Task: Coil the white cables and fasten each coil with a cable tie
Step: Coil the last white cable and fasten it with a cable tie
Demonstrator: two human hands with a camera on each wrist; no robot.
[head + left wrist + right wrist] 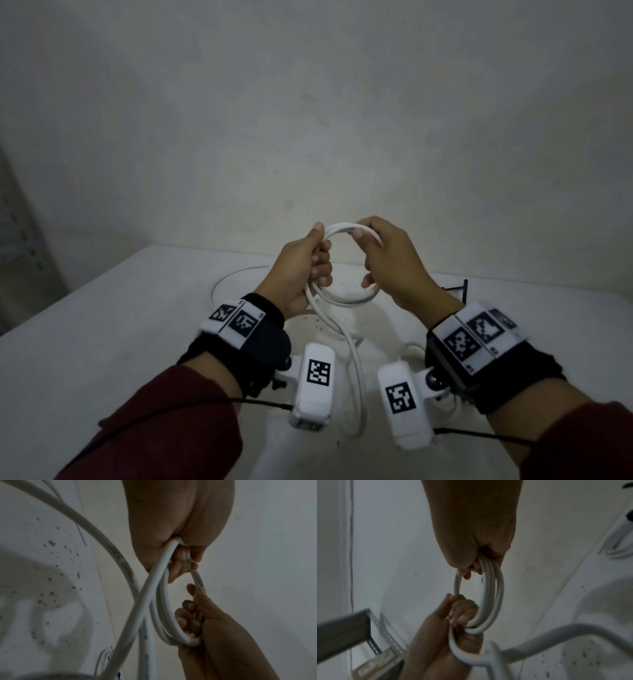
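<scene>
Both hands hold one white cable coil [342, 300] of several turns upright in the air above the white table [102, 325]. My left hand [313, 260] grips the coil's left side, fingers curled round the strands. My right hand [371, 257] grips its right side. The cable's loose tail [354, 363] hangs from the left hand down to the table. In the left wrist view the left hand [180, 536] closes on the coil [159, 615], with the right hand [211, 626] below. The right wrist view shows the right hand [479, 536] on the coil [494, 595] and the left hand [453, 628] beneath.
A thin white cable [222, 284] curves on the table behind my left hand. A small black object [459, 289] stands behind my right wrist. Another white coil [618, 550] lies on the table. A metal shelf [13, 222] stands at the far left, by the wall.
</scene>
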